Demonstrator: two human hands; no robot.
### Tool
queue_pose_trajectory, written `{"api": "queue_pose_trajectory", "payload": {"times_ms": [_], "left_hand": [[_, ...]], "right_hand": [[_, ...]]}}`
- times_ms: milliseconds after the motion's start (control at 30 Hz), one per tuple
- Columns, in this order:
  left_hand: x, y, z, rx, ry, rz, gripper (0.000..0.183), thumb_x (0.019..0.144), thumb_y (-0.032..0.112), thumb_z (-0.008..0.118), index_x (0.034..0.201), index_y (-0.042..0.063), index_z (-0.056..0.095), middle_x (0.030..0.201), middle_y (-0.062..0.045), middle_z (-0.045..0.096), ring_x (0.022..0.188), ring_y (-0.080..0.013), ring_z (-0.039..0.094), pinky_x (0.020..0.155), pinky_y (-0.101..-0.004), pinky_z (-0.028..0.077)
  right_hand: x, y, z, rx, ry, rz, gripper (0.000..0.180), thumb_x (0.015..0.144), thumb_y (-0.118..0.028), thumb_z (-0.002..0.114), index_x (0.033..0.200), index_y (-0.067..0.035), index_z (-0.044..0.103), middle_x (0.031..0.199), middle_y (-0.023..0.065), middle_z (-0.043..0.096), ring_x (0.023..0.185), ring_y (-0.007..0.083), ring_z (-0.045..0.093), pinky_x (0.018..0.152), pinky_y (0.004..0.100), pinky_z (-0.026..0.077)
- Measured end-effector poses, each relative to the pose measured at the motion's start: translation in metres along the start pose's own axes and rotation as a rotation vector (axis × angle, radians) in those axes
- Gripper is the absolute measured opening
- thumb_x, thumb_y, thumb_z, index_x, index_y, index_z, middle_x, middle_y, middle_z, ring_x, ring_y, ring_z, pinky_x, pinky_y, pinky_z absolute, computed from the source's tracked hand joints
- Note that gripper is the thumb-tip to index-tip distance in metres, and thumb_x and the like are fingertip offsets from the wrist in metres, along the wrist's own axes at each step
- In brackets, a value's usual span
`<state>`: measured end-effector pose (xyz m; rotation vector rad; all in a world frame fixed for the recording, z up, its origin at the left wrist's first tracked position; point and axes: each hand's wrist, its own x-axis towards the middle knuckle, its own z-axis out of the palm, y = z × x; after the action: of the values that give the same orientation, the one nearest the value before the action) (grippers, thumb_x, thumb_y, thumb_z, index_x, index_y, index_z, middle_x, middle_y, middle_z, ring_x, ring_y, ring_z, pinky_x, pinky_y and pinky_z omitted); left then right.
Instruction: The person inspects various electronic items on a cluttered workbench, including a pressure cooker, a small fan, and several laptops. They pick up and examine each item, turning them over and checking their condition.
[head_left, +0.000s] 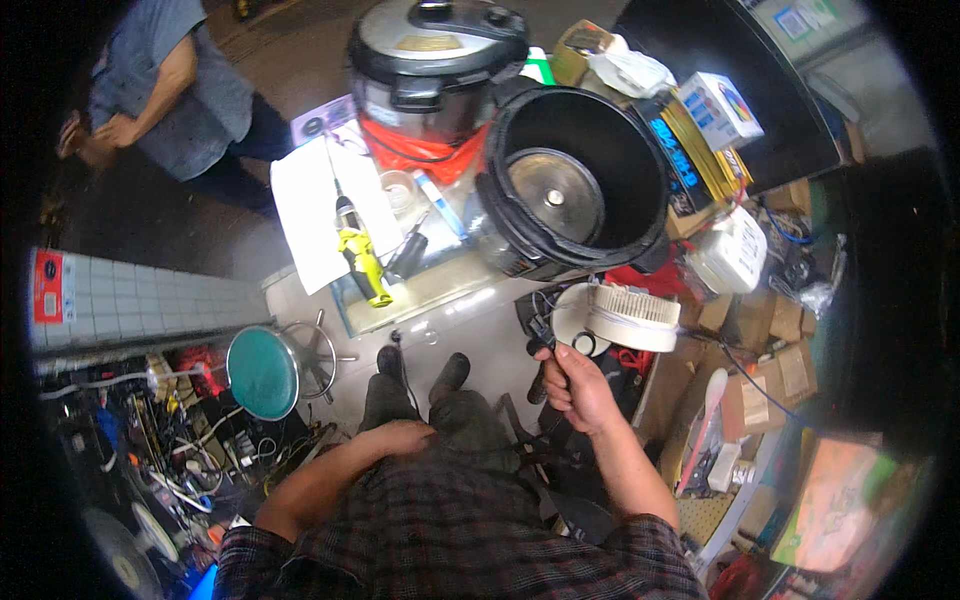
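Observation:
My right hand (574, 386) is closed around a slim dark object (541, 328), too blurred to name, held over the front right side of the glass-topped table. Just beyond it sits a cream ribbed round part (634, 316). My left hand (405, 438) lies low at my lap, its fingers mostly hidden and blurred. Before me an open electric pressure cooker body (574, 135) tilts towards me, its round metal heating plate (559, 195) showing inside. Behind it to the left stands a lidded electric pressure cooker (439, 67) on red plastic.
A yellow-black electric screwdriver (362, 259) lies on white paper (304, 217). Boxes (720, 109) crowd the table's right end. A green round stool (262, 371) stands left, beside cluttered tools and cables (202, 457). Cartons (772, 390) fill the right. Another person (180, 97) stands back left.

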<state>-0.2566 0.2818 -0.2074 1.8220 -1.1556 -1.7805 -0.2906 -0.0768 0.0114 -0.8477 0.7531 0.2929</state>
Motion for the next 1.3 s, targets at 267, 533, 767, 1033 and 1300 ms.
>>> {"api": "queue_pose_trajectory", "payload": {"times_ms": [267,533,767,1033,1300], "left_hand": [[0.013,0.047,-0.092,0.122,0.150,0.102,0.057,0.104,0.033,0.057,0.150,0.002,0.047,0.149,-0.026,0.051,0.135,-0.0426,0.052,0.112,-0.0450,0.044],[-0.054,0.210,-0.255,-0.486,1.334,0.127,0.064,0.108,0.049,0.047,0.151,0.000,0.045,0.145,-0.015,0.052,0.135,-0.0291,0.053,0.110,-0.0448,0.044],[-0.024,0.281,-0.349,-0.794,1.181,-0.052,0.063,0.106,0.044,0.056,0.153,0.003,0.047,0.156,-0.013,0.051,0.141,-0.0283,0.049,0.118,-0.0427,0.037],[-0.015,0.290,-0.368,-0.836,1.153,-0.262,0.031,0.099,0.018,0.063,0.125,0.000,0.065,0.121,-0.009,0.071,0.111,-0.0230,0.067,0.099,-0.0367,0.053],[-0.011,0.297,-0.380,-0.798,1.226,-0.271,0.025,0.098,0.019,0.060,0.117,0.003,0.066,0.098,-0.009,0.073,0.082,-0.0238,0.071,0.073,-0.0354,0.060]], "right_hand": [[-0.032,-0.015,-0.035,0.146,0.224,-0.085,0.033,0.113,-0.035,0.045,0.122,-0.006,0.057,0.074,-0.0051,0.037,0.057,0.0065,0.031,0.048,0.0226,0.025],[0.050,0.019,-0.092,-0.177,0.380,-0.359,0.030,0.111,-0.027,0.052,0.123,-0.001,0.061,0.081,-0.0008,0.058,0.072,0.0116,0.053,0.066,0.0282,0.044],[0.086,0.001,-0.135,-0.267,0.426,-0.483,0.033,0.110,-0.029,0.051,0.131,-0.004,0.055,0.082,0.0168,0.065,0.075,0.0337,0.065,0.073,0.0442,0.050],[0.119,-0.012,-0.163,-0.276,0.541,-0.679,0.027,0.106,-0.025,0.057,0.118,-0.002,0.065,0.107,0.0225,0.071,0.092,0.0443,0.069,0.080,0.0486,0.054],[0.134,-0.038,-0.178,-0.226,0.473,-0.635,0.028,0.107,-0.027,0.056,0.116,-0.002,0.066,0.106,0.0234,0.071,0.093,0.0451,0.068,0.080,0.0495,0.054]]}}
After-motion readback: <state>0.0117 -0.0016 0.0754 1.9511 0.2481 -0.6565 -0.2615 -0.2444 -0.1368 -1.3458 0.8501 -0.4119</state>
